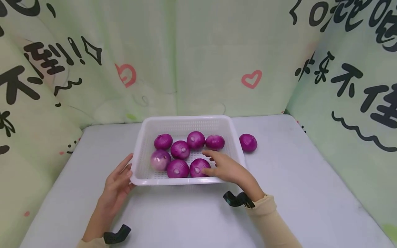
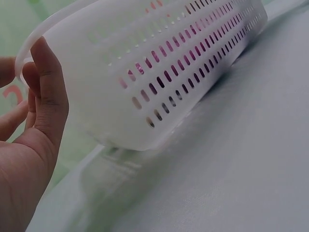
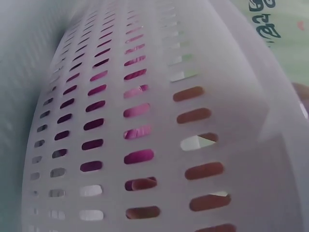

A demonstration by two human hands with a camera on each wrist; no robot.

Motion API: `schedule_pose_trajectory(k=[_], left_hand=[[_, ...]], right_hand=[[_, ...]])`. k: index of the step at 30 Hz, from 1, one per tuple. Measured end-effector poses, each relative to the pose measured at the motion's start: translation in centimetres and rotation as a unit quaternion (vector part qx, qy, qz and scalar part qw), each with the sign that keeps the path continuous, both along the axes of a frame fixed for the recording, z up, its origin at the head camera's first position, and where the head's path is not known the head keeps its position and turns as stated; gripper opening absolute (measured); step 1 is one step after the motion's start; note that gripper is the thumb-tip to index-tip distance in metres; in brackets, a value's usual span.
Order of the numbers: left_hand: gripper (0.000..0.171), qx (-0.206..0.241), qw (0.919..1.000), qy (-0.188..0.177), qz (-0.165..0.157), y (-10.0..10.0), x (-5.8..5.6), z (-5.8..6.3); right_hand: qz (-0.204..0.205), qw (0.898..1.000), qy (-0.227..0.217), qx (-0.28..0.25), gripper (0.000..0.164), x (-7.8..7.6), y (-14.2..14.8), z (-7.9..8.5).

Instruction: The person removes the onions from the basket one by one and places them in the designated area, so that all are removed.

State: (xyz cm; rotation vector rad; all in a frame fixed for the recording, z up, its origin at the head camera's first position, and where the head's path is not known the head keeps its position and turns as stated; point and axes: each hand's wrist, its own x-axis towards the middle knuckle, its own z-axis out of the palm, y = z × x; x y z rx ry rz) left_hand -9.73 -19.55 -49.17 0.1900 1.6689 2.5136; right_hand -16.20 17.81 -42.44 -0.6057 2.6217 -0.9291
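A white plastic basket with slotted walls holds several purple onions. My left hand is at the basket's left front corner, its fingertips touching the rim; the left wrist view shows this hand beside the rim. Over the basket's front right part reaches my right hand, fingers spread and thumb at the side of the front right onion. In the right wrist view the basket wall covers most of this hand, with skin showing through the slots.
Outside the basket, close to its right side, one more onion lies on the white table. Green printed curtains stand behind the table and on both sides. Each wrist wears a black camera mount.
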Motion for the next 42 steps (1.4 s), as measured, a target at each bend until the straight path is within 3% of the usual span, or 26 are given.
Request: schedule_pose_trajectory(k=[15,23,28,42], left_hand=[[0.056,-0.001,0.9998,-0.015,0.015,0.6,0.0,1.0],[0.058,-0.036,0.9993,0.004,0.009,0.4,-0.4,1.3],[0.059,-0.05,0.9986,-0.007,0.014,0.3,0.0,1.1],[0.061,-0.008,1.0,0.002,-0.001,0.3,0.0,0.3]], right_hand=[[0.015,0.999,-0.043,0.026,0.054,-0.7,-0.4,0.3],[0.019,0.998,-0.054,0.018,0.053,-1.0,-0.1,0.2],[0.006,0.998,-0.061,0.015,0.051,-0.5,-0.2,-0.3],[-0.021,0.999,-0.032,0.004,0.051,-0.3,-0.2,0.0]])
